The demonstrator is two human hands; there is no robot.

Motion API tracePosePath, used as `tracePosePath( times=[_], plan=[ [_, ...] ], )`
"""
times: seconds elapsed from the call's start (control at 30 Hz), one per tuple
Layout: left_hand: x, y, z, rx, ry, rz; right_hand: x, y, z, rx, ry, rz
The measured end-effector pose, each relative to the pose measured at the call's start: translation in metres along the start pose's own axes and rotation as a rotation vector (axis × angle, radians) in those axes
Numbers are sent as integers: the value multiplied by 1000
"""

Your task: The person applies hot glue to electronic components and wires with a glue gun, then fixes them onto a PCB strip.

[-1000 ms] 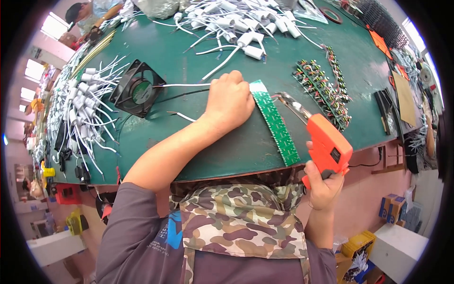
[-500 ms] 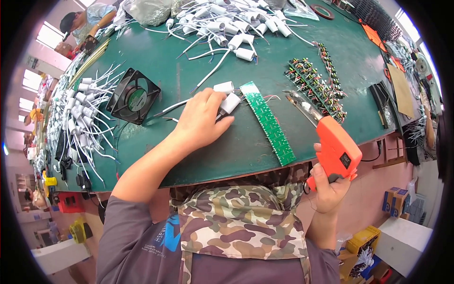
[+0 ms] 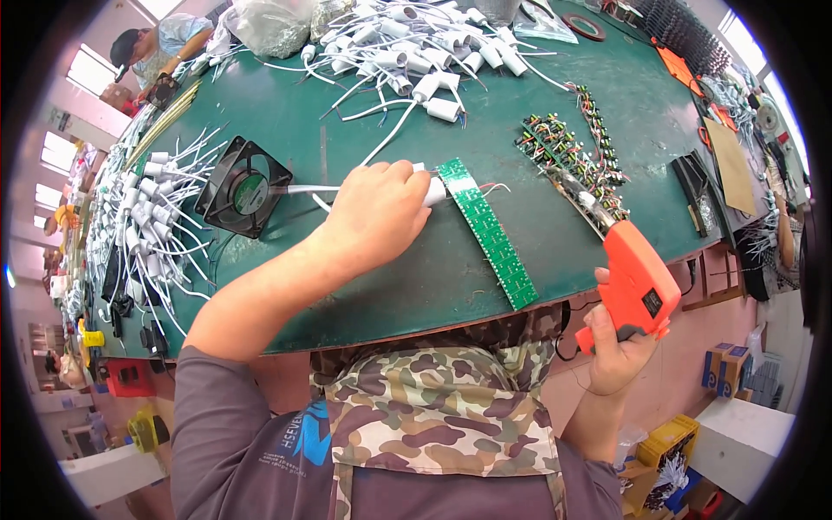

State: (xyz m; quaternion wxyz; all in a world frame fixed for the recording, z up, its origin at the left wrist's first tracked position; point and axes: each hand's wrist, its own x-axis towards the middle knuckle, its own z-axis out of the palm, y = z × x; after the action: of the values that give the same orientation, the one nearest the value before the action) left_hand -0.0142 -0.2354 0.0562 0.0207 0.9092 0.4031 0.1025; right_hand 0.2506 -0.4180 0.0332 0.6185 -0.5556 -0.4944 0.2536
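1. Resting on the green counter (image 3: pixel 364 286), the left hand (image 3: pixel 374 217) lies palm down with fingers curled over a white plug-shaped part (image 3: pixel 436 191); its grip is closed on that part, which shows only at the fingertips.
2. White part sits at the near end of a long green circuit board strip (image 3: pixel 490 234), touching or just beside it; which of the two cannot be told. A thin white lead (image 3: pixel 312 188) runs leftward from under the hand.
3. Strip lies flat, angled from mid-counter toward the near edge, its lower end close to the rim.
4. Right hand (image 3: pixel 617 351) is off the counter's edge, its grip wrapped fully around the handle of an orange pistol-shaped tool (image 3: pixel 637 286). The metal tip (image 3: pixel 579 198) points up and left, over the counter, clear of the strip.
5. Black square fan (image 3: pixel 243 188) lies left of the left hand, near it, not touching.
6. Row of small populated boards (image 3: pixel 568 156) lies right of the strip, beside the tool tip.
7. Heaps of white wired parts (image 3: pixel 416 52) occupy the far counter and left side.
8. Another person (image 3: pixel 160 48) sits at the far left corner.
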Motion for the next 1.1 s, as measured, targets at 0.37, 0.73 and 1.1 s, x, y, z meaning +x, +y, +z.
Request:
tracePosePath(
  times=[0.37, 0.73, 1.1],
  plan=[
    [48, 6, -39, -37, -517, 87, 1, 0, -3, -56, 59, -8],
    [57, 4, -36, 282, -329, 329, 4, 6, -4, -27, 79, -54],
    [107, -37, -1, 73, -58, 173, 1, -4, -10, -46, 51, 7]
  ],
)
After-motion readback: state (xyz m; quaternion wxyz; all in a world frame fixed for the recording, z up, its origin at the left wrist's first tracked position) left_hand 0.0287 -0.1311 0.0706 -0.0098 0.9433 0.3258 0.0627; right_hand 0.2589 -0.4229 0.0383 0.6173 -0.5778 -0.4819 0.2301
